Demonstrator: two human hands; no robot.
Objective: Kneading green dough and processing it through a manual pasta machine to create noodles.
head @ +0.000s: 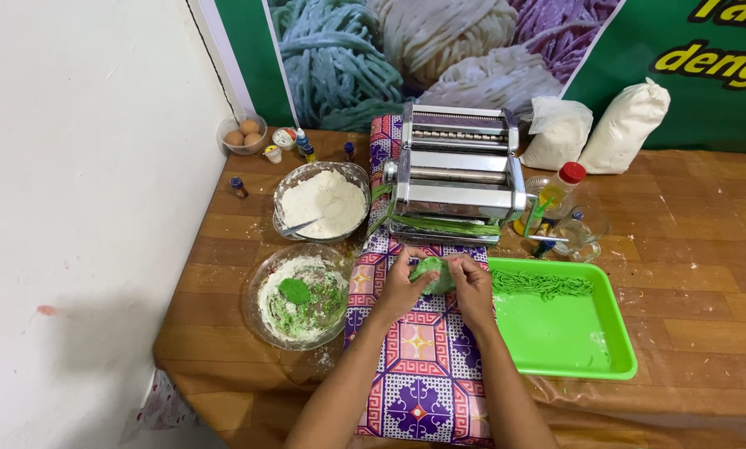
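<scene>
Just in front of the steel pasta machine [456,175], both hands close around a lump of green dough [430,274]: the left hand [402,287] cups one side, the right hand [471,287] the other, fingers curled, pressing it between them over the patterned cloth [414,366]. The dough looks soft, light and pliable, likely a little tacky, so it is best held by its edges. Right of the machine's front, a green tray [572,341] holds cut noodles [543,284].
</scene>
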